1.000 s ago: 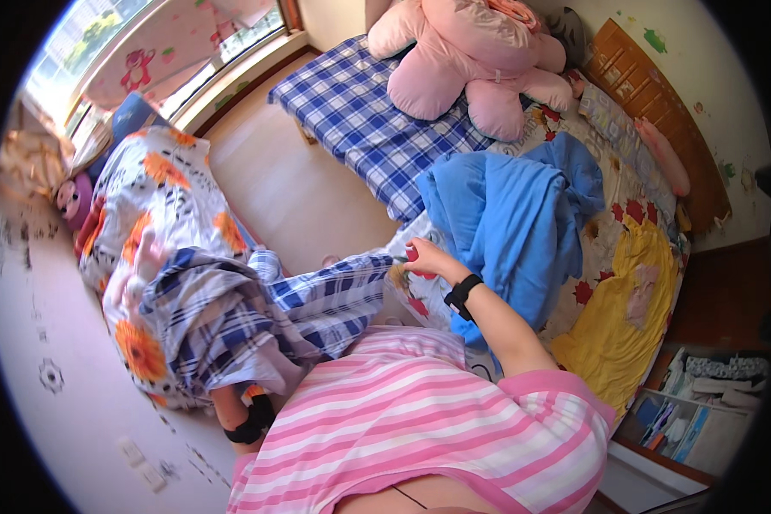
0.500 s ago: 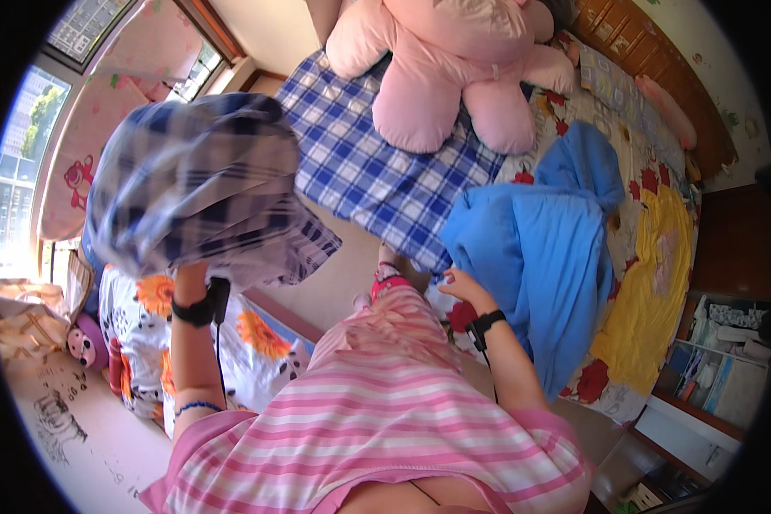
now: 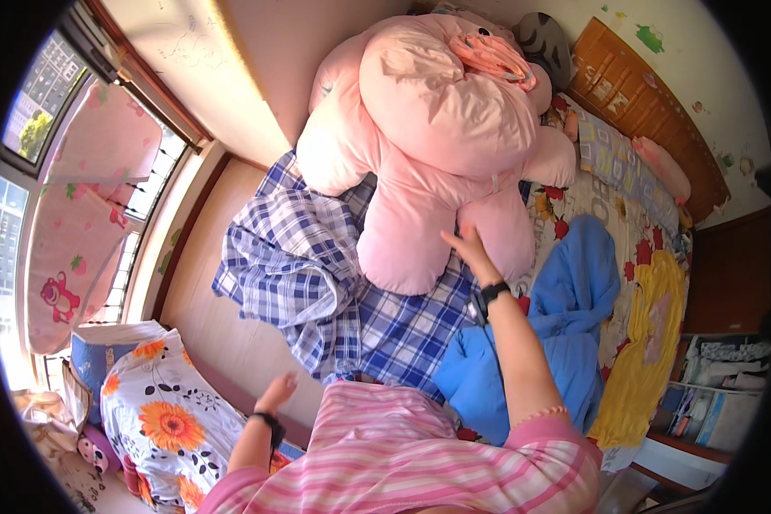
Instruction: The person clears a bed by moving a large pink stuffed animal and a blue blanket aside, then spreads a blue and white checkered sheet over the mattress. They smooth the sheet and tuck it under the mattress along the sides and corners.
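Observation:
My right hand (image 3: 471,250) reaches over the bed with fingers spread, just at the legs of a big pink plush toy (image 3: 407,244). It holds nothing; whether the fingertips touch the plush cannot be made out. My left hand (image 3: 276,392) is low on the left, empty, with its fingers loosely bent. Beyond it, a crumpled blue-and-white plaid cloth (image 3: 291,257) lies over the left side of a blue checked sheet (image 3: 411,343) and hangs past the bed's edge. A bunched blue garment or cloth (image 3: 565,334) lies under and beside my right forearm.
A yellow cloth (image 3: 638,360) is spread on the flowered bedding at the right. The wooden headboard (image 3: 651,120) stands at the far right. A shelf (image 3: 720,377) holds folded things. White flowered bedding (image 3: 171,420) lies at lower left, beneath the window with a pink curtain (image 3: 68,248).
The plaid cloth has left my left hand and now lies on the bed's left side. My left hand has drawn back; my right hand has reached forward to the plush toy. The view has shifted.

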`<state>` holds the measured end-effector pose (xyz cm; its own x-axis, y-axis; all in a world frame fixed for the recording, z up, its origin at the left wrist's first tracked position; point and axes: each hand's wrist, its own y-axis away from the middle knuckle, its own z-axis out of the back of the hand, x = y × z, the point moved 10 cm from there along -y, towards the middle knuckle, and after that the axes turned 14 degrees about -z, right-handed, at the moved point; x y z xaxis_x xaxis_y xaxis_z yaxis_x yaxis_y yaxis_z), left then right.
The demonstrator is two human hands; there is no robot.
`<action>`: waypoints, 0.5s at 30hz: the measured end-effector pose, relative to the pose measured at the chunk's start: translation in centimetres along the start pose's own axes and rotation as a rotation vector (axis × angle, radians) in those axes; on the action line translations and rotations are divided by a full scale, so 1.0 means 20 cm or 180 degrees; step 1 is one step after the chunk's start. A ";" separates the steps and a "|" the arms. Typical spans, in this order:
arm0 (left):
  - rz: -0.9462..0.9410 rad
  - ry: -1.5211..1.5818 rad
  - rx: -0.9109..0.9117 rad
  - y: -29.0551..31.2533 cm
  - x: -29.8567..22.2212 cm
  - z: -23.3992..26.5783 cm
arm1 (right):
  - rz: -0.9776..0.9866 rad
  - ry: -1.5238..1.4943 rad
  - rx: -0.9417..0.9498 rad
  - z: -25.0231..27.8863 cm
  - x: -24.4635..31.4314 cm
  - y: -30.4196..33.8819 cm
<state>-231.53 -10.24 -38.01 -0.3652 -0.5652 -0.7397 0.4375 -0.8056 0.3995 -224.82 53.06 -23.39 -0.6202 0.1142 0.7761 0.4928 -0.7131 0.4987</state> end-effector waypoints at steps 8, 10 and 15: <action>0.1643 0.0381 0.0778 0.86 0.29 -0.24 | 0.1809 0.2768 -0.2103 -0.12 1.38 -0.75; 0.1707 0.0430 0.0679 0.84 0.37 -0.21 | 0.1053 0.3085 -0.1728 -0.20 1.35 -0.99; 0.0997 -0.0452 0.0345 0.20 0.46 0.13 | 0.0568 0.2685 -0.1112 -0.36 1.01 -1.21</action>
<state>-235.15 -19.07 -41.79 -0.3411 -0.8005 -0.4927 0.4595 -0.5993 0.6556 -253.74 67.61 -22.64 -0.8590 -0.4602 0.2246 0.4968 -0.8551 0.1481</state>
